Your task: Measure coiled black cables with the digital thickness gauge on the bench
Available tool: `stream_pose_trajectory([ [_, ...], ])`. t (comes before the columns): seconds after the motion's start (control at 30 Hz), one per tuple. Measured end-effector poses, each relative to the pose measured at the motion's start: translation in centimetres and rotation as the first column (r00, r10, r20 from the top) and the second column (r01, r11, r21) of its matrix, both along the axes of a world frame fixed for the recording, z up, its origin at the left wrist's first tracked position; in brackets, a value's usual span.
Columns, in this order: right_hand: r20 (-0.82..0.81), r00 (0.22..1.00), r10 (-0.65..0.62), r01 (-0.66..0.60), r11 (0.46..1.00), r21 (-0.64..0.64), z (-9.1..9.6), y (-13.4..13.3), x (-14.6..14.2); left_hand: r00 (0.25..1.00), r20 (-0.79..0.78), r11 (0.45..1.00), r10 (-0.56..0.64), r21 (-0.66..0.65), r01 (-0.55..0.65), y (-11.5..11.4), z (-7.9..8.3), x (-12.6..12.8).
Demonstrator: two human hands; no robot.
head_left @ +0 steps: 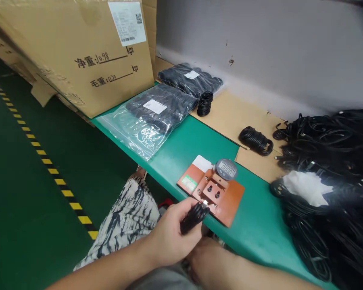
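My left hand is closed around a black coiled cable, its plug end touching the front of a brown test fixture. The fixture carries a round digital gauge and sits near the front edge of the green table. My right hand lies low, just below the table edge and under the left hand. Its fingers are hidden, so what it holds does not show.
Two clear bags of black cables lie at the back left beside a large cardboard box. Small cable coils rest on a cardboard sheet. A big heap of loose black cables fills the right side.
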State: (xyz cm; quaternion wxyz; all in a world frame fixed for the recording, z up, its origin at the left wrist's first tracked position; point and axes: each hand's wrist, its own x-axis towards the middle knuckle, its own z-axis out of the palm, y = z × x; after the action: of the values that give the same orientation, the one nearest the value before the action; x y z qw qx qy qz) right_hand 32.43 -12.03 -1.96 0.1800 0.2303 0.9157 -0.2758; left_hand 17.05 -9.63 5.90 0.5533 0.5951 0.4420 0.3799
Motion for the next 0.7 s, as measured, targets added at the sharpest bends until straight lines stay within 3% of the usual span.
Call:
stream_pose_trajectory([
  [0.07, 0.132, 0.991, 0.02, -0.024, 0.999, 0.032, 0.1, -0.1, 0.3, 1.0, -0.007, 1.0, 0.015, 0.016, -0.015, 0.1, -0.1, 0.1],
  [0.23, 0.11, 0.992, 0.06, -0.065, 0.997, 0.05, 2.1, 0.9, 0.1, 1.0, 0.006, 0.998, 0.027, 0.048, -0.027, 0.5, -0.2, 0.4],
  [0.4, 0.224, 0.962, 0.153, -0.171, 0.983, 0.061, 2.9, 1.4, -0.3, 0.999, 0.02, 0.999, 0.039, 0.026, -0.04, 0.6, -0.7, 0.5],
  [0.7, 0.232, 0.967, 0.105, -0.118, 0.992, 0.04, 3.2, 1.5, -0.1, 1.0, 0.016, 0.999, 0.025, 0.024, -0.025, 1.1, -0.2, 0.6],
])
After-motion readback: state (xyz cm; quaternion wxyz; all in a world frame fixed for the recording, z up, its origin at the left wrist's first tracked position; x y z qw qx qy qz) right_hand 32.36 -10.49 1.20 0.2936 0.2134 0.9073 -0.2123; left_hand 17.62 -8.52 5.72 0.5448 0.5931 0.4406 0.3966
